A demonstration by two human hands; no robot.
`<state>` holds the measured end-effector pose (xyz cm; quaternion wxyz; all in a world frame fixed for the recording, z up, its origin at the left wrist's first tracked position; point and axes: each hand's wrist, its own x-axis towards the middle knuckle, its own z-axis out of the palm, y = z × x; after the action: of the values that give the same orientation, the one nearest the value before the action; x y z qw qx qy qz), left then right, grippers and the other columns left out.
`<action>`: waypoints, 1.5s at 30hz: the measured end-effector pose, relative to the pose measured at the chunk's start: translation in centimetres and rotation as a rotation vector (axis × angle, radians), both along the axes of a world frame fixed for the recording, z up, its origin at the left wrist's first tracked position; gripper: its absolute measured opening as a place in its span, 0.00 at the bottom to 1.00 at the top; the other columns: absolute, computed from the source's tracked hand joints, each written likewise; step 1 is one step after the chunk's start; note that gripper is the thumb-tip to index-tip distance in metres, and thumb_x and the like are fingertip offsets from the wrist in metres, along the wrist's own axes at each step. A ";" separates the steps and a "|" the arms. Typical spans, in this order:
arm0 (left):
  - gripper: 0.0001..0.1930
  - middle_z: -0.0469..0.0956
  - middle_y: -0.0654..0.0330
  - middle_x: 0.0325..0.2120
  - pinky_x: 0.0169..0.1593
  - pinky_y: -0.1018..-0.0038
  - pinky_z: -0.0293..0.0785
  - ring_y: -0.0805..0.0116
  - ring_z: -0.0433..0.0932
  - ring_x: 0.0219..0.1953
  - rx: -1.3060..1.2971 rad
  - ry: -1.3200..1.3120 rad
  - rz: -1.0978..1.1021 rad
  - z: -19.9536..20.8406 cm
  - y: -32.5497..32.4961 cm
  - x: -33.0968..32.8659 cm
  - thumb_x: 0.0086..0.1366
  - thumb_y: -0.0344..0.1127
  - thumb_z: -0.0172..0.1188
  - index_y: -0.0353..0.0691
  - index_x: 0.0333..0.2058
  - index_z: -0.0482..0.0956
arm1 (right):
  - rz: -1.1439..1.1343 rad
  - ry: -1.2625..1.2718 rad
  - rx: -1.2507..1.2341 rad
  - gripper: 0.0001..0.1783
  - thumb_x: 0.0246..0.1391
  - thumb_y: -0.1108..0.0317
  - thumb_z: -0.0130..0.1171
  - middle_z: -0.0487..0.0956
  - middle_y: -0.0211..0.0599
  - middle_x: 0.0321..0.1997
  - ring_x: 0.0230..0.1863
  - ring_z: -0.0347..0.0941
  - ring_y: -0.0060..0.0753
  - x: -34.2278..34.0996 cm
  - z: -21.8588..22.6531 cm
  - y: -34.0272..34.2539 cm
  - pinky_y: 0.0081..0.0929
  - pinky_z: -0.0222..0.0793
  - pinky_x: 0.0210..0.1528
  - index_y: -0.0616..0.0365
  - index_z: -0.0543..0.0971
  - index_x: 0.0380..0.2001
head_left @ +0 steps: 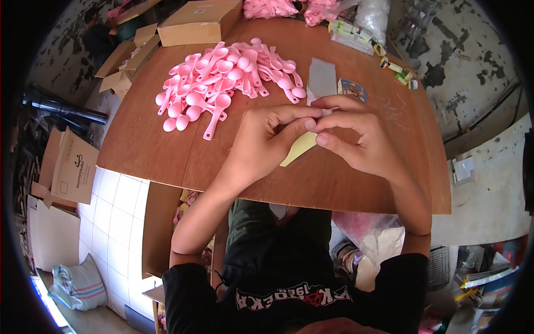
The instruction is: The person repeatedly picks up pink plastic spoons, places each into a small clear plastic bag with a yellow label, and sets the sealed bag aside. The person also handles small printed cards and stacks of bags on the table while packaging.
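Over the near part of the brown table, my left hand and my right hand meet fingertip to fingertip. Both are closed in a pinch on a pale yellow paper slip, which slants down below the left thumb. Something small and whitish shows between the fingertips, too hidden to name. Just beyond my hands lie a stack of clear plastic sleeves and a small card with a colourful picture. A heap of pink plastic spoons covers the table to the left.
A closed cardboard box stands at the table's far left edge, an opened one beside it. Pink bagged goods and clear plastic packs line the far edge. Yellow-green rolls sit at the right. Cartons and a sack occupy the floor left.
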<state>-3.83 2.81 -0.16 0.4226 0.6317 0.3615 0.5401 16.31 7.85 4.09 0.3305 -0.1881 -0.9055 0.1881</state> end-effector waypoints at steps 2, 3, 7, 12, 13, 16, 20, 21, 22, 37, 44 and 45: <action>0.11 0.83 0.56 0.39 0.43 0.78 0.77 0.76 0.79 0.39 0.061 -0.053 0.039 -0.1 -0.1 0.6 0.67 0.27 0.59 0.30 0.46 0.81 | 0.034 -0.030 -0.075 0.10 0.50 0.70 0.67 0.80 0.41 0.41 0.45 0.76 0.42 -0.1 0.3 -0.1 0.34 0.71 0.48 0.61 0.83 0.36; 0.09 0.84 0.56 0.36 0.40 0.78 0.78 0.77 0.79 0.36 0.124 -0.105 0.075 -0.2 -0.2 0.9 0.65 0.28 0.61 0.31 0.43 0.83 | 0.066 -0.061 -0.148 0.11 0.50 0.69 0.67 0.80 0.41 0.41 0.44 0.76 0.43 -0.2 0.4 -0.1 0.35 0.71 0.48 0.62 0.82 0.37; 0.09 0.80 0.54 0.42 0.43 0.75 0.78 0.70 0.80 0.40 0.293 -0.031 0.142 0.1 0.1 1.0 0.65 0.27 0.61 0.33 0.42 0.84 | 0.136 -0.111 -0.170 0.13 0.50 0.69 0.67 0.81 0.43 0.39 0.39 0.77 0.42 -0.2 0.9 -0.3 0.34 0.72 0.44 0.63 0.82 0.39; 0.09 0.76 0.57 0.45 0.48 0.75 0.76 0.71 0.77 0.44 0.167 -0.095 0.047 0.3 -0.4 1.5 0.63 0.27 0.63 0.34 0.42 0.84 | 0.061 -0.427 -0.236 0.12 0.49 0.73 0.65 0.81 0.48 0.39 0.32 0.78 0.44 -0.4 1.6 -0.9 0.32 0.75 0.37 0.62 0.82 0.39; 0.09 0.76 0.57 0.45 0.48 0.75 0.76 0.71 0.77 0.44 0.166 -0.094 0.048 0.3 -0.5 1.6 0.63 0.27 0.63 0.34 0.42 0.84 | 0.063 -0.426 -0.237 0.12 0.49 0.73 0.65 0.81 0.48 0.39 0.32 0.78 0.44 -0.6 1.6 -0.9 0.32 0.75 0.37 0.62 0.82 0.39; 0.11 0.76 0.52 0.42 0.46 0.71 0.76 0.62 0.78 0.45 0.318 0.053 0.181 0.2 -1.0 2.3 0.60 0.23 0.63 0.35 0.42 0.84 | -0.125 -0.589 -0.057 0.13 0.47 0.78 0.62 0.81 0.49 0.40 0.38 0.79 0.47 -1.2 1.1 -0.3 0.34 0.76 0.42 0.61 0.82 0.39; 0.13 0.73 0.51 0.45 0.50 0.70 0.71 0.57 0.73 0.49 0.447 -0.304 0.619 -3.5 -3.6 4.2 0.60 0.27 0.63 0.32 0.45 0.78 | -0.181 -0.028 0.310 0.17 0.46 0.82 0.57 0.81 0.46 0.44 0.44 0.78 0.47 -2.2 -0.3 0.7 0.35 0.75 0.47 0.60 0.82 0.41; 0.17 0.73 0.51 0.46 0.53 0.69 0.70 0.57 0.74 0.49 0.203 -0.487 0.409 -4.5 -4.2 4.1 0.64 0.36 0.61 0.33 0.48 0.76 | -0.179 0.012 0.324 0.18 0.46 0.82 0.57 0.81 0.45 0.45 0.44 0.79 0.45 -2.7 -0.3 0.0 0.35 0.75 0.47 0.60 0.82 0.42; 0.22 0.73 0.51 0.47 0.55 0.67 0.69 0.56 0.74 0.50 -0.050 -0.660 0.185 -4.8 -4.7 4.1 0.68 0.44 0.59 0.33 0.52 0.74 | -0.184 0.049 0.335 0.19 0.46 0.82 0.57 0.80 0.43 0.46 0.43 0.79 0.44 -2.7 -0.4 -0.5 0.34 0.75 0.47 0.60 0.82 0.43; 0.29 0.75 0.51 0.48 0.59 0.58 0.68 0.55 0.74 0.52 -0.080 -1.460 0.202 -5.3 -5.8 -0.1 0.69 0.57 0.51 0.36 0.55 0.68 | 0.112 -0.355 0.964 0.20 0.52 0.61 0.54 0.76 0.39 0.54 0.59 0.69 0.42 -5.7 -6.4 -3.4 0.45 0.71 0.57 0.58 0.82 0.45; 0.23 0.77 0.59 0.39 0.50 0.65 0.76 0.67 0.77 0.39 -0.118 -1.490 0.289 -7.5 -5.4 -3.0 0.71 0.49 0.54 0.36 0.53 0.70 | 0.261 -0.260 0.985 0.19 0.50 0.60 0.56 0.77 0.40 0.50 0.51 0.72 0.40 -7.1 -6.7 -2.2 0.42 0.73 0.52 0.61 0.82 0.41; 0.22 0.77 0.59 0.39 0.51 0.65 0.76 0.67 0.77 0.39 -0.099 -1.531 0.348 -7.5 -5.2 -3.4 0.70 0.48 0.54 0.37 0.52 0.70 | 0.299 -0.205 0.978 0.15 0.52 0.62 0.57 0.78 0.37 0.49 0.50 0.74 0.37 -6.9 -6.6 -1.6 0.41 0.74 0.52 0.59 0.82 0.39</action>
<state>-7.23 -2.36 -7.70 0.4910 -0.0013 0.0874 0.8667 9.44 6.25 -2.51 0.2588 0.1024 -0.9322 -0.2314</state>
